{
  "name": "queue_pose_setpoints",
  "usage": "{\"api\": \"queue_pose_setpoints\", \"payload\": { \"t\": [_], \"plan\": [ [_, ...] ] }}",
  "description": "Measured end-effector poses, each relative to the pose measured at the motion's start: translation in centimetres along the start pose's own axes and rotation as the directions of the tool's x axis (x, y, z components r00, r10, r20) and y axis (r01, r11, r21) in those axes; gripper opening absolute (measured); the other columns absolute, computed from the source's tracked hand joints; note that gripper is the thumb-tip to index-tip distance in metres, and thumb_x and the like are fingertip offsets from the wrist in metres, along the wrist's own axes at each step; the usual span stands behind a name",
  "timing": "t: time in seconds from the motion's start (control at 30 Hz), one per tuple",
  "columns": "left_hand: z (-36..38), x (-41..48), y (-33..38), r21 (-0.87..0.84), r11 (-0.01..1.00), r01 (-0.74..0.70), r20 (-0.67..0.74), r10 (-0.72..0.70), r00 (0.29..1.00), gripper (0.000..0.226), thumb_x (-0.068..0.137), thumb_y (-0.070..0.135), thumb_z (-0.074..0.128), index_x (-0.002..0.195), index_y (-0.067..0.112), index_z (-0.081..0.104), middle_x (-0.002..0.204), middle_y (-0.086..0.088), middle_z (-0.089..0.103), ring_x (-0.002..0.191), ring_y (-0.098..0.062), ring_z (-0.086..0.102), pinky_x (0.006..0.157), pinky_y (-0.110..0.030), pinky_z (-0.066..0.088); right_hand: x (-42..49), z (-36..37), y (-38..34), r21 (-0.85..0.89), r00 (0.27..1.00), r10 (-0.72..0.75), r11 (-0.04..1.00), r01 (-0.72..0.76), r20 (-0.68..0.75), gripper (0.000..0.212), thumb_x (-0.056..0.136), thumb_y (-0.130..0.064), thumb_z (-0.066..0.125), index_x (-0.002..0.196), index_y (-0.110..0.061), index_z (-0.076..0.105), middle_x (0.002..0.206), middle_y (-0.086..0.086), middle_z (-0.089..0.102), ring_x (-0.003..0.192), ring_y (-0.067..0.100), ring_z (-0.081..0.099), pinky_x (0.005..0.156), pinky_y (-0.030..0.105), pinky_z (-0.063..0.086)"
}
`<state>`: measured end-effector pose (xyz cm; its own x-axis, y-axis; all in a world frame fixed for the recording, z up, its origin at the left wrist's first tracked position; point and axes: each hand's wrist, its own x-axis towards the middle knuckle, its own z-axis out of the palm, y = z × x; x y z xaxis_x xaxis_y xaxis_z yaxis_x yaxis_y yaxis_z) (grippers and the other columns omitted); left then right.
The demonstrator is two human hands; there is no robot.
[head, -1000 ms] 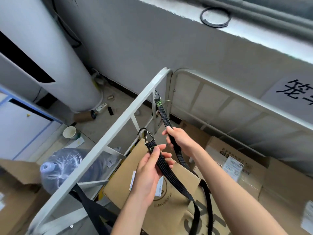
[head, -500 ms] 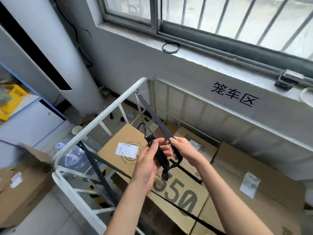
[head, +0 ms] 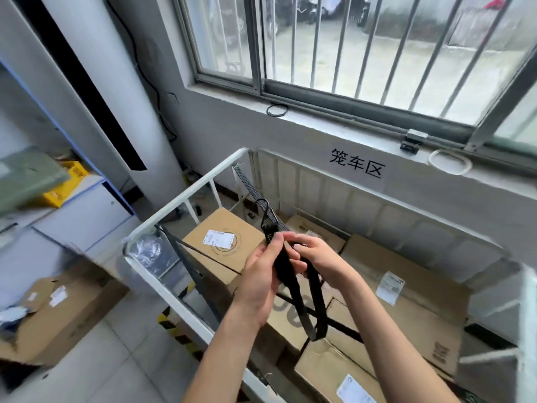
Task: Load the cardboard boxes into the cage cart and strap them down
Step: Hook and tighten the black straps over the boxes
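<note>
1. Right now both hands meet above the middle of the cage cart (head: 186, 196), a white metal frame standing against the wall under the barred window (head: 348, 48).
2. The left hand (head: 261, 282) is closed around the black strap (head: 293, 289), thumb and fingers pinching it just below the metal hook (head: 263, 212), which points up and hangs free of any rail.
3. The right hand (head: 318, 260) grips the same strap just beside the left, fingers curled over it.
4. Below the hands the strap drops in a slack loop, whose bottom hangs above the boxes.
5. From the hands the strap runs up and away to the cart's far left corner, where its other end sits at the top rail.
6. The cardboard boxes (head: 226, 237) lie inside the cart, packed close together and covering its floor; several carry white labels, and one has large dark numerals on top.
7. A second black strap (head: 189, 266) crosses the cart's left side on a slant.
8. Outside the cart, on the floor to the left, an opened carton (head: 58, 312) lies flat.
9. A paper sign (head: 356, 167) with three black characters is stuck on the wall above the cart's far rail.
10. A tall white air conditioner (head: 96, 91) stands in the corner to the left.
</note>
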<state>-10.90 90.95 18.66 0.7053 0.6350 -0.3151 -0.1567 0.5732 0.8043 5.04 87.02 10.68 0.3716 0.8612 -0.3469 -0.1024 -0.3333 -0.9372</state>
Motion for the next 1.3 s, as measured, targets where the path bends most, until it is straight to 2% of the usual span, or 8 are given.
{"api": "queue_pose_setpoints", "payload": {
  "t": [0.13, 0.3, 0.4, 0.57, 0.8, 1.0, 1.17, 1.3],
  "plan": [
    [2.0, -7.8, -2.7, 0.008, 1.0, -0.018, 0.108, 0.017, 0.994, 0.027, 0.101, 0.029, 0.054, 0.108, 0.004, 0.062, 0.068, -0.008, 0.048, 0.054, -0.021, 0.049, 0.063, -0.036, 0.052, -7.6, 2.1, -0.2, 0.107, 0.999, 0.01, 0.994, -0.014, 0.039, 0.024, 0.101, 0.005, 0.04, 0.104, -0.003, 0.063, 0.045, -0.005, 0.056, 0.033, 0.007, 0.048, 0.034, 0.016, 0.037],
    [3.8, -16.2, -6.4, 0.019, 0.999, -0.029, 0.079, 0.028, 0.996, 0.023, 0.101, 0.029, 0.052, 0.098, 0.017, 0.071, 0.066, -0.005, 0.044, 0.051, -0.017, 0.042, 0.058, -0.034, 0.042, -15.4, 3.7, 1.8, 0.188, 0.997, 0.015, 0.982, -0.03, 0.08, 0.014, 0.098, -0.006, 0.056, 0.106, -0.001, 0.066, 0.067, 0.005, 0.065, 0.05, 0.011, 0.059, 0.046, 0.019, 0.046],
    [4.5, -19.9, -8.5, 0.015, 0.999, -0.04, -0.035, 0.041, 0.999, 0.021, 0.1, 0.03, 0.056, 0.103, 0.012, 0.065, 0.068, -0.005, 0.048, 0.054, -0.018, 0.044, 0.059, -0.034, 0.044, -19.7, 3.3, 3.0, 0.195, 0.998, 0.012, 0.98, -0.025, 0.067, 0.005, 0.09, -0.007, 0.064, 0.092, -0.008, 0.069, 0.069, 0.006, 0.061, 0.056, 0.016, 0.051, 0.052, 0.027, 0.042],
    [6.9, -23.3, -12.5, -0.066, 0.995, -0.08, -0.279, 0.059, 0.958, 0.032, 0.098, 0.033, 0.059, 0.113, 0.007, 0.071, 0.093, -0.015, 0.068, 0.081, -0.023, 0.065, 0.077, -0.038, 0.052, -25.4, 1.2, 5.4, 0.238, 0.989, 0.036, 0.969, -0.069, 0.14, 0.031, 0.099, 0.005, 0.039, 0.104, -0.001, 0.069, 0.071, 0.005, 0.058, 0.05, 0.013, 0.047, 0.05, 0.026, 0.038],
    [14.2, -26.6, -18.8, -0.042, 0.974, -0.224, -0.614, 0.152, 0.775, 0.023, 0.098, 0.026, 0.061, 0.116, 0.014, 0.065, 0.09, -0.018, 0.068, 0.087, -0.029, 0.067, 0.087, -0.044, 0.052, -34.2, -3.9, 7.1, 0.196, 0.959, -0.023, 0.98, -0.034, 0.283, 0.022, 0.1, 0.001, 0.043, 0.096, -0.006, 0.064, 0.068, 0.0, 0.064, 0.045, 0.005, 0.046, 0.045, 0.018, 0.031],
    [19.9, -30.1, -23.2, -0.1, 0.969, -0.225, -0.711, 0.089, 0.698, 0.018, 0.096, 0.029, 0.053, 0.082, 0.019, 0.058, 0.063, 0.006, 0.043, 0.057, -0.011, 0.04, 0.06, -0.029, 0.036, -39.4, -7.5, 10.1, 0.224, 0.972, -0.045, 0.975, -0.007, 0.229, 0.027, 0.096, 0.009, 0.04, 0.097, -0.004, 0.064, 0.075, 0.002, 0.057, 0.049, 0.01, 0.045, 0.046, 0.022, 0.036],
    [19.2, -35.5, -26.2, 0.033, 0.99, -0.139, -0.727, 0.119, 0.676, 0.019, 0.098, 0.027, 0.048, 0.09, 0.014, 0.061, 0.063, 0.005, 0.048, 0.063, -0.013, 0.046, 0.063, -0.03, 0.038, -42.7, -9.1, 11.2, 0.322, 0.961, -0.036, 0.945, -0.056, 0.274, 0.027, 0.101, 0.005, 0.035, 0.107, -0.001, 0.061, 0.074, 0.001, 0.056, 0.049, 0.011, 0.043, 0.044, 0.021, 0.035],
    [18.0, -40.5, -28.1, 0.068, 0.995, -0.078, -0.655, 0.104, 0.749, 0.027, 0.095, 0.025, 0.041, 0.076, 0.012, 0.056, 0.059, 0.0, 0.05, 0.058, -0.017, 0.047, 0.065, -0.035, 0.039, -46.7, -8.7, 11.7, 0.305, 0.96, -0.055, 0.952, -0.033, 0.275, 0.027, 0.1, 0.006, 0.035, 0.107, -0.002, 0.06, 0.074, 0.0, 0.054, 0.048, 0.01, 0.042, 0.044, 0.022, 0.034]
  ]
}}
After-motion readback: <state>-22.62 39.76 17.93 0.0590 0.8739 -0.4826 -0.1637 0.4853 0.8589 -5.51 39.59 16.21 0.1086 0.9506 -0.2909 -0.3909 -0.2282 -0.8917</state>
